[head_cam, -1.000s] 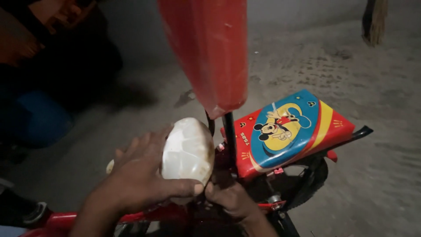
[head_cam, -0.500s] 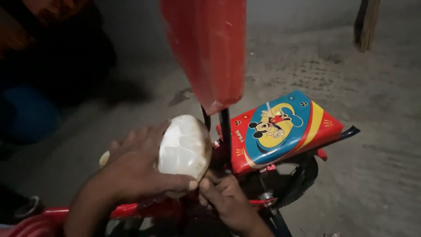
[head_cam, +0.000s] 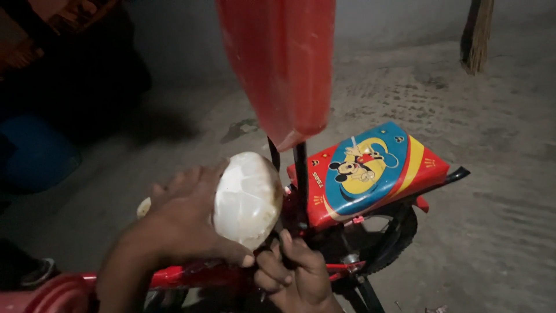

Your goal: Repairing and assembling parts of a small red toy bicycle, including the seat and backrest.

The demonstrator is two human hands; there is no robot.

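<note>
Red child's bicycle [head_cam: 191, 277] on concrete floor [head_cam: 492, 191], assembly unfinished.
Red backrest [head_cam: 278, 64] on black post; cartoon-print rear seat [head_cam: 370, 171] fitted; left hand [head_cam: 179, 226] grasps plastic-wrapped saddle [head_cam: 248, 198]; right hand [head_cam: 298, 278] clenched at seat post base, fastening apparently pending.

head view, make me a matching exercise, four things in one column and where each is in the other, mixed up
Things:
1. left hand
2. right hand
3. rear cushion
4. red backrest

Places:
A. low beside the black post, fingers curled
B. wrapped around the white plastic-covered seat
C. hanging at the top of the picture, above the seat
D. over the rear wheel, with a cartoon picture on it

Pairs: 1-B, 2-A, 3-D, 4-C
</note>
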